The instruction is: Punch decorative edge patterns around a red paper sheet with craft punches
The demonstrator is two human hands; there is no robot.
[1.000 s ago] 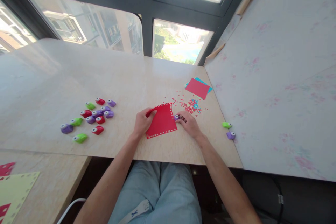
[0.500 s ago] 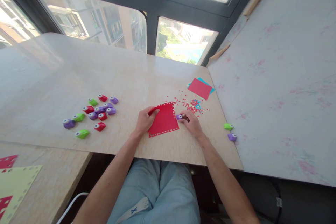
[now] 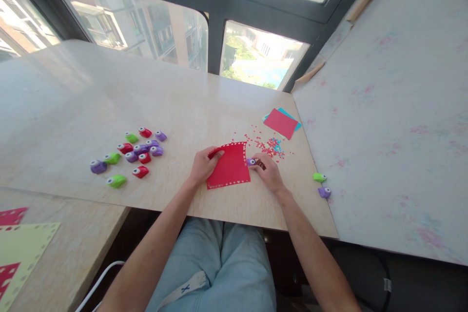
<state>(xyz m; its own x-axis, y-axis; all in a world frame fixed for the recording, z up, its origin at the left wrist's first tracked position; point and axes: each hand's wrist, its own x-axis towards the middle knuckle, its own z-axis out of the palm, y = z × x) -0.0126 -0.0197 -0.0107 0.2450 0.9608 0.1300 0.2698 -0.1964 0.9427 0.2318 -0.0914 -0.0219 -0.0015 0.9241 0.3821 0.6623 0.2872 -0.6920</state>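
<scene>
Little has shifted since the earlier frame: both hands sit at the same red sheet, and the purple punch has crept only slightly along its right edge, while the head has tipped so the whole scene rides a touch higher.

The left hand pinches the upper left corner of the red paper sheet, curling that corner up off the counter. The right hand is closed around a small purple paper punch, which bites the sheet's right edge near its upper corner. So the sheet lies between the two hands, flat apart from the lifted corner, its punched border running along all the edges I can see; the punch points leftward into the paper, and the right hand is the one on it.

Just beyond the punch lies a scatter of red and blue punched confetti, and farther back a red sheet on a blue one. Well to the left sits a cluster of green, red and purple punches. To the right, near the counter's edge, a green punch and a purple one lie apart from the rest. Yellow and red punched sheets rest on the lower surface at far left.
</scene>
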